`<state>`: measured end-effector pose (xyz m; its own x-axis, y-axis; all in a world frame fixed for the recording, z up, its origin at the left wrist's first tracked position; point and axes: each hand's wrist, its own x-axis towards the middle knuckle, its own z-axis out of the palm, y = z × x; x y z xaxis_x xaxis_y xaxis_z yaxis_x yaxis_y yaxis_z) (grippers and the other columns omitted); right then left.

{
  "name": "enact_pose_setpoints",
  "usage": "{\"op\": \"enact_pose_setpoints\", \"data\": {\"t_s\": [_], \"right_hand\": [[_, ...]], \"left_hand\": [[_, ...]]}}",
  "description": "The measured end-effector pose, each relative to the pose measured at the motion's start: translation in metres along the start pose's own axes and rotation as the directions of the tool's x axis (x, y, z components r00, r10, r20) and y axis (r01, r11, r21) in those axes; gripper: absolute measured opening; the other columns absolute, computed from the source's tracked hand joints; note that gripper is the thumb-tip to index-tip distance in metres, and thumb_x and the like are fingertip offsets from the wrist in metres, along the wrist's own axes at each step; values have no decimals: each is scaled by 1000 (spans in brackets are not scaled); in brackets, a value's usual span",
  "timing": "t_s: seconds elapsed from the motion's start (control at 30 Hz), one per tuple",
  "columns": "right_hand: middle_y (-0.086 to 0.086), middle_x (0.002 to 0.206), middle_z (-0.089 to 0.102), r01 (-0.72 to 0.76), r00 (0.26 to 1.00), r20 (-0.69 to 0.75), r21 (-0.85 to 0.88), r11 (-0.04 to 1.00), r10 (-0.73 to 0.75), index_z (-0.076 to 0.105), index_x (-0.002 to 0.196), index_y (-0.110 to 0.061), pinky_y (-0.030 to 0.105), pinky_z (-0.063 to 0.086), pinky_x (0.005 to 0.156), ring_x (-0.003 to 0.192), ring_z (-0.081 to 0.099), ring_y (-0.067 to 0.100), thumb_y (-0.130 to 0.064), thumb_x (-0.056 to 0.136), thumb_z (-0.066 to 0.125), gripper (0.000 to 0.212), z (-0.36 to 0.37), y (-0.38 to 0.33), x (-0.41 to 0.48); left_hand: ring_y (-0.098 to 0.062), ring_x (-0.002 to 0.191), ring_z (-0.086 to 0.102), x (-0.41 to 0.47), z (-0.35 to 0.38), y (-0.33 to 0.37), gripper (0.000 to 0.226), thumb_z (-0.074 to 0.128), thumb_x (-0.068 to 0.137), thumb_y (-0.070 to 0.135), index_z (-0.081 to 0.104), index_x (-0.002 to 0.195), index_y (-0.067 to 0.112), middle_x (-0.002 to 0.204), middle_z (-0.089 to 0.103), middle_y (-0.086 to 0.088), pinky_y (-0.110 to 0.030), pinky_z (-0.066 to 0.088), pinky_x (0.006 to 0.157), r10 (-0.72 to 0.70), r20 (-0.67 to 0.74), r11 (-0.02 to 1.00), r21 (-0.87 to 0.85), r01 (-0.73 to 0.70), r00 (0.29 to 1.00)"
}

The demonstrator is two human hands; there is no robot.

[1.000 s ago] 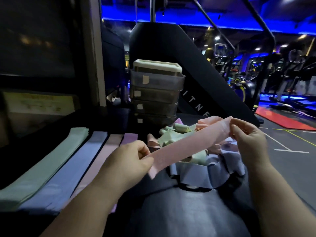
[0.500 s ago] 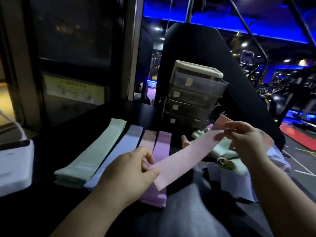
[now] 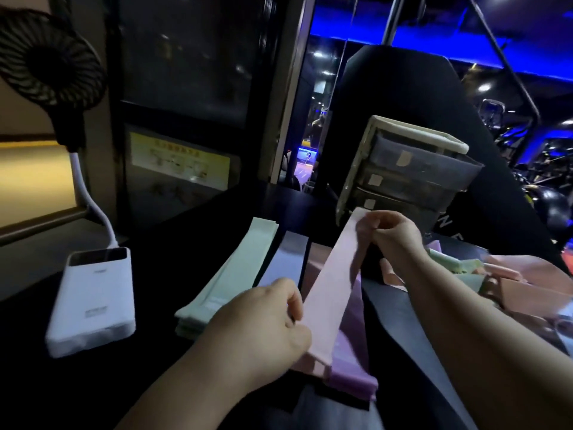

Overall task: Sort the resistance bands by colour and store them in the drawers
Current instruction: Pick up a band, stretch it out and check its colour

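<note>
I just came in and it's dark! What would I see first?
Probably the pale pink resistance band, held flat between the left hand, nearer, and the right hand, farther back, mid-picture. Left of it lie a green band stack and a white power bank; a small drawer unit stands behind the right hand.

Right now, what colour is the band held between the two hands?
The band is pale pink, clearest in the head view.

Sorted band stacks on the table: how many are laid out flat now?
4, side by side: green stack leftmost, blue stack next, pink stack mostly hidden under the held pink band, purple stack rightmost. The unsorted heap is not counted.
</note>
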<state>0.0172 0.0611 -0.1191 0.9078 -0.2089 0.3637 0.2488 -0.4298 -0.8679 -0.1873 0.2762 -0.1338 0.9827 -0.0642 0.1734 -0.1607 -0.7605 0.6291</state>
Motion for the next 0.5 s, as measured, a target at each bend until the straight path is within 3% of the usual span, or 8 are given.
{"op": "enact_pose_setpoints", "data": {"t_s": [0.1, 0.27, 0.33, 0.5], "right_hand": [[-3, 85, 72, 34, 998, 51, -145, 989, -27, 74, 92, -21, 31, 57, 71, 79, 68, 18, -1, 79, 70, 24, 18, 1, 5], [-2, 84, 66, 68, 995, 93, -303, 951, -41, 74, 103, -15, 18, 39, 56, 69, 53, 11, -3, 81, 69, 26, 41, 13, 12], [2, 84, 67, 44, 996, 93, -321, 946, -15, 74, 104, -15, 20, 39, 55, 63, 52, 10, -1, 83, 64, 26, 50, 19, 12], [2, 92, 70, 64, 994, 107, -354, 933, -27, 74, 102, -13, 24, 47, 76, 85, 63, 17, -7, 84, 63, 22, 63, 29, 9]], "left_hand": [[-5, 75, 55, -3, 2, 3, 11, 53, 82, 35, 44, 85, 30, 80, 62, 11, -23, 42, 64, 15, 27, 1000, 27, -15, 1000], [-9, 87, 56, -3, 1, 1, 14, 51, 85, 38, 44, 91, 28, 89, 62, 10, -26, 45, 74, 49, 13, 994, 100, -51, 999], [-12, 88, 56, -3, 0, -1, 14, 50, 86, 38, 44, 93, 27, 91, 62, 9, -29, 46, 76, 61, 8, 991, 122, -62, 998], [-15, 92, 57, -2, 2, -1, 15, 48, 91, 40, 44, 94, 26, 93, 62, 6, -30, 48, 79, 89, 30, 987, 134, -92, 996]]}}
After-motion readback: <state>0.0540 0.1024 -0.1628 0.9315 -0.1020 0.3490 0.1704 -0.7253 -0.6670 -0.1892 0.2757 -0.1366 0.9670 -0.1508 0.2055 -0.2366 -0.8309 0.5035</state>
